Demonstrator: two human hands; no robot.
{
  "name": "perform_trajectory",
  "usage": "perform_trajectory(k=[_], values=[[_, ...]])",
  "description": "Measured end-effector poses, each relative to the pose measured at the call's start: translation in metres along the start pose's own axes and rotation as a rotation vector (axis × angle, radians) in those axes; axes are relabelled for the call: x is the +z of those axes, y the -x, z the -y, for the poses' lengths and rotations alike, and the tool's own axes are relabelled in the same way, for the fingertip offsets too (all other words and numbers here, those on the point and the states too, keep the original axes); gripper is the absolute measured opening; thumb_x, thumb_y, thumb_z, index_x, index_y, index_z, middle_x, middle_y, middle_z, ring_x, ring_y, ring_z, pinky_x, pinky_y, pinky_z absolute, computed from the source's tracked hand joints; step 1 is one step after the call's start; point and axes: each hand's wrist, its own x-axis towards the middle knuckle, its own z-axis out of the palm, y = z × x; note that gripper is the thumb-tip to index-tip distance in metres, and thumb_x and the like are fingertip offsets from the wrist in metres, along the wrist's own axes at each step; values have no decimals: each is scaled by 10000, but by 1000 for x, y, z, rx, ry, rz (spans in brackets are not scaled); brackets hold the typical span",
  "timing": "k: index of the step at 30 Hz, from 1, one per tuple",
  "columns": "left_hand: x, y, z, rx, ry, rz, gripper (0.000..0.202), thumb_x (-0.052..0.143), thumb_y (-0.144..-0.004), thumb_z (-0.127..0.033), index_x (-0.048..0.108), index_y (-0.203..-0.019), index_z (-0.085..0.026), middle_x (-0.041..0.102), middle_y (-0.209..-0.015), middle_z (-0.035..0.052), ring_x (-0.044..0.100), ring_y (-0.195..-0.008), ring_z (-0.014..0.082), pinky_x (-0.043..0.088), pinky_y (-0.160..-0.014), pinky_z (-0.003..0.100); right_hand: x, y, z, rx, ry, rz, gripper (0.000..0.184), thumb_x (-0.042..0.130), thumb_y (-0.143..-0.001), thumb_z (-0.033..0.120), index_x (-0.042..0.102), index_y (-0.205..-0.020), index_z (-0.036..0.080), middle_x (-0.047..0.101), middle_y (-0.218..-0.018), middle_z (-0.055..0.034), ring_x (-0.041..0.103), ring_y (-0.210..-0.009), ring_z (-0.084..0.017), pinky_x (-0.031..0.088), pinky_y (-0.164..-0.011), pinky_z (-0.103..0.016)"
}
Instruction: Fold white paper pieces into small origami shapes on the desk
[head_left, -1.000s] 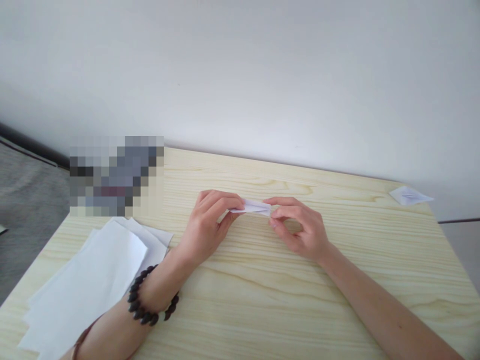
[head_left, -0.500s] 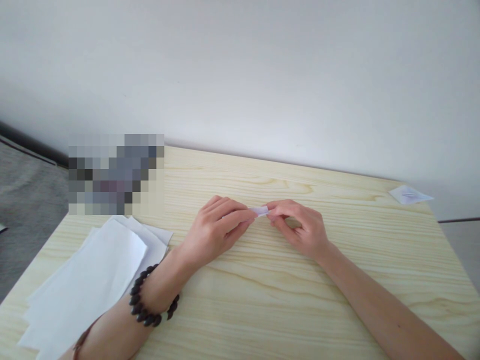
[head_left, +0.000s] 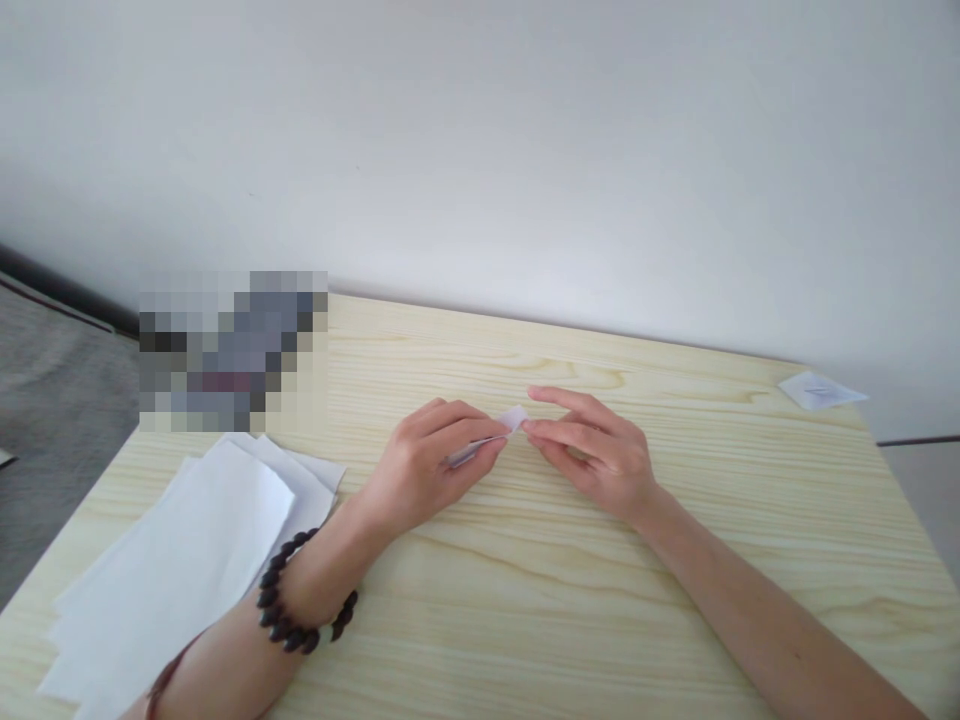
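A small piece of folded white paper (head_left: pixel 513 418) is held a little above the middle of the wooden table. My left hand (head_left: pixel 435 450) pinches it between thumb and fingers, which cover most of it. Part of its lower edge shows between the left thumb and index finger. At the paper's right end, my right hand (head_left: pixel 600 450) has its thumb and a fingertip closed on the tip, while another finger is lifted away above it.
Several loose white sheets (head_left: pixel 172 570) lie overlapping at the left, partly under my left forearm. A folded paper shape (head_left: pixel 821 390) rests at the table's far right corner. A blurred-out object (head_left: pixel 247 345) stands at the back left. Behind the table (head_left: pixel 675 620) rises a white wall (head_left: pixel 525 150).
One finger of my right hand has lifted off the paper and stretched out. The paper's exposed end now angles upward more. My left hand has barely moved.
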Motion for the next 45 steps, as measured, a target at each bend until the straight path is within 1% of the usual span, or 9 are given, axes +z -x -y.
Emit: perform_trajectory(k=[4,7,12,18,25,31,35,39,45], values=[[-1,-1,-1,-16,22,17,95,650,-819,-115,657,-903,-161,703,-822,33,633,-709,114,490,-644,242,0,-1,2,40,-74,-6,227,656,-813,85,650,-1013,194,640,-1190,-105,645,-654,-78,560,-610,-222],[-1,-1,0,32,-18,27,96,657,-813,-108,660,-889,-166,697,-814,27,627,-705,110,472,-640,243,-2,-2,3,83,-134,15,199,635,-824,88,623,-1002,177,624,-1182,-110,633,-651,-78,559,-601,-225],[-1,1,3,126,-134,48,161,663,-820,-109,661,-951,-203,698,-842,13,603,-716,110,439,-673,267,-4,-1,1,45,-109,116,97,598,-849,113,621,-908,187,608,-1169,-104,649,-839,-158,559,-702,-299],[-3,0,1,172,-210,103,148,640,-834,-108,639,-945,-206,698,-837,6,596,-732,120,416,-695,289,-4,0,1,110,-74,172,53,546,-894,151,590,-910,177,557,-1123,-116,600,-1015,-206,539,-728,-306],[-1,-3,-4,210,-232,112,115,626,-801,-83,612,-851,-186,685,-803,4,594,-713,119,436,-698,285,-2,1,1,60,-39,223,53,523,-910,146,546,-944,180,540,-1115,-111,608,-875,-155,529,-691,-281],[-1,-1,-4,213,-196,127,84,663,-800,-115,607,-827,-172,677,-782,11,582,-706,126,435,-676,286,-1,3,3,59,-34,141,107,597,-869,141,534,-942,187,524,-1104,-96,593,-852,-137,524,-627,-239],[0,0,-2,180,-161,102,94,670,-802,-118,614,-852,-175,676,-782,7,585,-705,122,429,-676,286,-1,2,4,35,-13,162,99,585,-868,123,558,-943,181,529,-1081,-92,600,-800,-126,525,-612,-244],[0,0,0,150,-133,85,93,660,-814,-123,622,-873,-184,674,-798,5,599,-720,117,430,-690,287,-1,1,4,-18,11,153,117,592,-855,126,595,-963,172,532,-1089,-94,616,-790,-127,548,-658,-270],[-1,0,-1,161,-138,68,66,645,-832,-142,631,-879,-186,672,-794,8,596,-702,116,441,-669,274,-1,2,3,-104,106,131,147,632,-830,121,642,-966,176,576,-1077,-81,625,-752,-116,568,-669,-268]])
